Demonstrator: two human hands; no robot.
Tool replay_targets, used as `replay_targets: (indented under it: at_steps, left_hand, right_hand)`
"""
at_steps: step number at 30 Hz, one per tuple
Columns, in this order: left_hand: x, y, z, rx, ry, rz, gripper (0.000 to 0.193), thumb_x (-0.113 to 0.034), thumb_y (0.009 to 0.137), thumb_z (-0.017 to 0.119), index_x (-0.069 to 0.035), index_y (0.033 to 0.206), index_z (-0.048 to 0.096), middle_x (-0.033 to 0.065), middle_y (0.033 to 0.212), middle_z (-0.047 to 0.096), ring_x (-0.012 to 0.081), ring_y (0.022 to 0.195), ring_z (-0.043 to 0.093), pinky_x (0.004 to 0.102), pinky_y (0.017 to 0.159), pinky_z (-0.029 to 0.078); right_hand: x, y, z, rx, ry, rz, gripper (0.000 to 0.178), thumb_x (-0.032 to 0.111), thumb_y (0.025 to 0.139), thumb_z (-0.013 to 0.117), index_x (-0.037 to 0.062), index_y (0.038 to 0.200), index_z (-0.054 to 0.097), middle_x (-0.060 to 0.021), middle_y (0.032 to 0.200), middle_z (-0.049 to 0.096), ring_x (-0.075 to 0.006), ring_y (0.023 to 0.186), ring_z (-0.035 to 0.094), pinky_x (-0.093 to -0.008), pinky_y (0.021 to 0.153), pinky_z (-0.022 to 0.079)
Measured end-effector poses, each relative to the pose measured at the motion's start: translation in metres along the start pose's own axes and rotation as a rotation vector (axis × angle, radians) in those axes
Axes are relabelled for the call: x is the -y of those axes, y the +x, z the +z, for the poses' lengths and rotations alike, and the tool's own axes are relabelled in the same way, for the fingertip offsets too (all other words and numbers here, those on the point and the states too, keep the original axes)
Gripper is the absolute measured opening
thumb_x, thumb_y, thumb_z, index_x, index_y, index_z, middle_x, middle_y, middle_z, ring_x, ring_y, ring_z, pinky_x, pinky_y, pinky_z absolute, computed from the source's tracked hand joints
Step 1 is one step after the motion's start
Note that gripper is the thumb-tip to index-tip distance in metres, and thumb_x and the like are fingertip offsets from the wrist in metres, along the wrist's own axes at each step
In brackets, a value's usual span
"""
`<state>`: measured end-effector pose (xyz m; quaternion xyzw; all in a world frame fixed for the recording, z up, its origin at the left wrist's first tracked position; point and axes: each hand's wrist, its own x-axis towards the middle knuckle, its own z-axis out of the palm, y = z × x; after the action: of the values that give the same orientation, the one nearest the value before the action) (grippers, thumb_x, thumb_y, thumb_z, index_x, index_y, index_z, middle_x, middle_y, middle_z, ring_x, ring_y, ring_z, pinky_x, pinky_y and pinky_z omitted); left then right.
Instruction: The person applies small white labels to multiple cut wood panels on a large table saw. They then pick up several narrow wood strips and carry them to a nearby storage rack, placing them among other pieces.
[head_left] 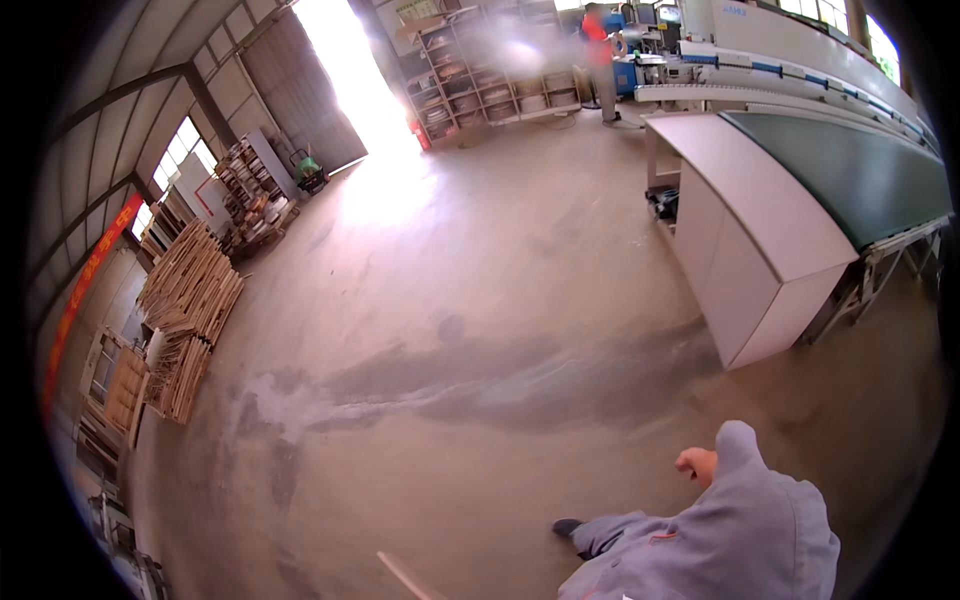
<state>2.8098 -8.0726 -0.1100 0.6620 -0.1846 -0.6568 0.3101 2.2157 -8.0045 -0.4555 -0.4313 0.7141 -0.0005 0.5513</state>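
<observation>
At the lower right, my right hand shows beyond a grey-lilac sleeve. Its fingers look curled inward, and nothing shows in them. It hangs over the concrete floor, apart from any object; the nearest large thing is a white panelled cabinet-like unit farther off. My left hand is out of the picture. Below are part of my grey-lilac work clothes and one dark shoe. A thin pale strip pokes in at the lower edge; whether anything holds it cannot be seen.
Right of the white unit runs a green conveyor belt beside a long machine. Wooden slats are piled along the left. Shelves stand at the back near a bright doorway. A person in red stands by the machines.
</observation>
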Motion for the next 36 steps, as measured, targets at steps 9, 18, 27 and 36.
replay_targets:
  at_steps: [9, 18, 27, 36]
  left_hand:
    - [-0.18, 0.154, -0.149, 0.015, -0.046, 0.03, 0.022, -0.032, 0.094, 0.052, -0.012, 0.084, 0.056, -0.0027, 0.06, 0.048, 0.0096, 0.051, 0.045, 0.0277, 0.046, 0.038]
    - [-0.377, 0.324, -0.311, 0.048, 0.04, 0.045, 0.023, -0.033, 0.093, 0.052, -0.013, 0.083, 0.056, -0.0029, 0.059, 0.048, 0.0095, 0.05, 0.044, 0.0279, 0.045, 0.037]
    - [-0.515, 0.506, -0.437, 0.01, -0.024, 0.036, 0.024, -0.034, 0.093, 0.052, -0.013, 0.082, 0.056, -0.0032, 0.058, 0.047, 0.0095, 0.049, 0.044, 0.0281, 0.044, 0.037]
    - [-0.626, 0.635, -0.521, -0.227, -0.29, 0.017, 0.025, -0.035, 0.093, 0.052, -0.014, 0.08, 0.056, -0.0034, 0.057, 0.047, 0.0094, 0.048, 0.044, 0.0283, 0.043, 0.036]
  right_hand:
    - [0.558, 0.129, -0.037, 0.038, -0.144, -0.056, 0.033, 0.032, 0.078, 0.059, 0.0041, 0.059, 0.059, -0.0064, 0.056, 0.059, -0.0185, 0.052, 0.06, -0.0335, 0.054, 0.051]
    - [0.804, 0.195, 0.026, -0.02, 0.205, 0.004, 0.036, 0.037, 0.076, 0.071, 0.003, 0.088, 0.07, -0.0068, 0.078, 0.069, -0.0156, 0.061, 0.065, -0.0296, 0.059, 0.055]
    - [0.852, 0.313, 0.104, -0.012, 0.294, 0.442, 0.034, 0.039, 0.08, 0.066, 0.0095, 0.063, 0.063, -0.0039, 0.061, 0.063, -0.0125, 0.048, 0.058, -0.0279, 0.043, 0.044]
    - [1.156, 0.543, 0.066, 0.153, -0.108, -0.219, 0.022, 0.021, 0.074, 0.065, 0.0029, 0.061, 0.062, -0.0058, 0.057, 0.058, -0.0141, 0.052, 0.057, -0.0305, 0.049, 0.046]
